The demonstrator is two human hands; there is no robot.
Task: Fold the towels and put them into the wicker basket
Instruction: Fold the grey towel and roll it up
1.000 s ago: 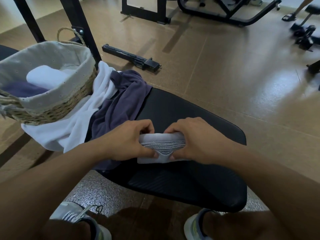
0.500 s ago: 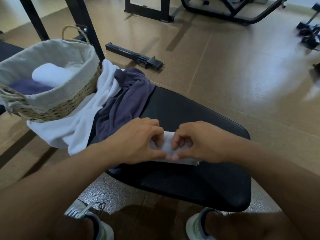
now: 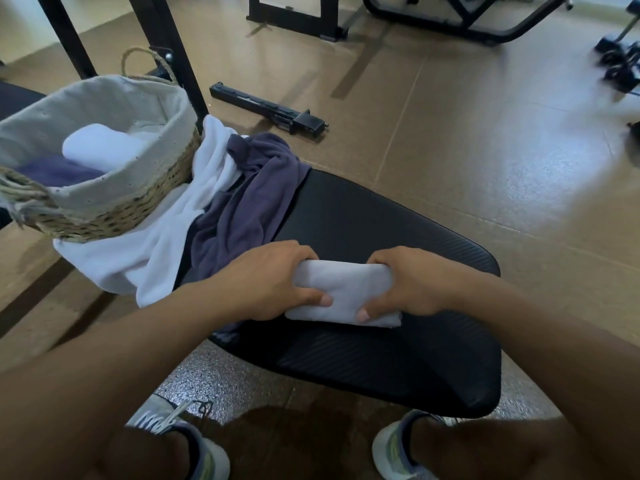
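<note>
On bench pad (image 3: 398,237), folded towel (image 3: 343,292) is gripped at both ends by left hand (image 3: 273,282) and right hand (image 3: 412,285), likely keeping folds intact for transfer to basket (image 3: 114,216).

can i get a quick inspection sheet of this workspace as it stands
surface: black padded bench, partly covered by towels
job's things: small folded white towel on the bench; unfolded white towel and unfolded purple towel heaped beside the cloth-lined wicker basket; rolled white towel and a purple one inside it
clutter: black metal bar on the floor
hands: left hand and right hand grip the folded towel's ends
cables: nothing seen
surroundings: tan floor, black gym frames, dumbbells, blurred
</note>
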